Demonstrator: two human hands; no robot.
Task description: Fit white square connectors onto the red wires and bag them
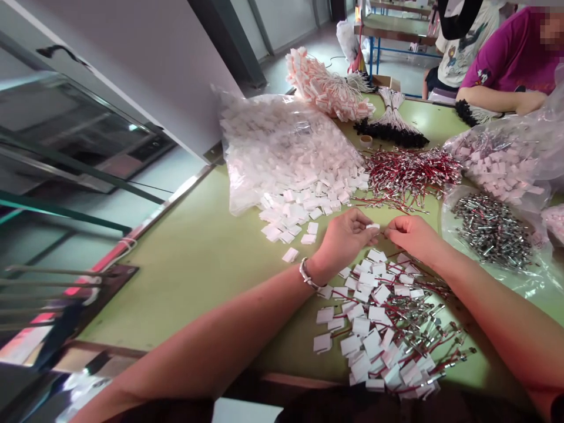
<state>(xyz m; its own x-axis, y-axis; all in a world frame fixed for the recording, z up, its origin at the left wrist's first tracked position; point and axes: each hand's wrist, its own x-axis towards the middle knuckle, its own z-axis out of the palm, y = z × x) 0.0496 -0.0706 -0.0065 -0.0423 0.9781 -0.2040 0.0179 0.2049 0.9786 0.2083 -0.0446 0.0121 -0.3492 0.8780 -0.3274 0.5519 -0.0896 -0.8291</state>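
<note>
Green table (198,252): white connector (373,226) pinched in left hand (346,238) grip.

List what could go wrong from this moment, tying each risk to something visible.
1. The white housing pinched in the left hand is tiny; it might slip as the right hand presses toward it.
2. The pile of wired housings lies by the near edge of the table; a forearm could sweep pieces off.
</note>
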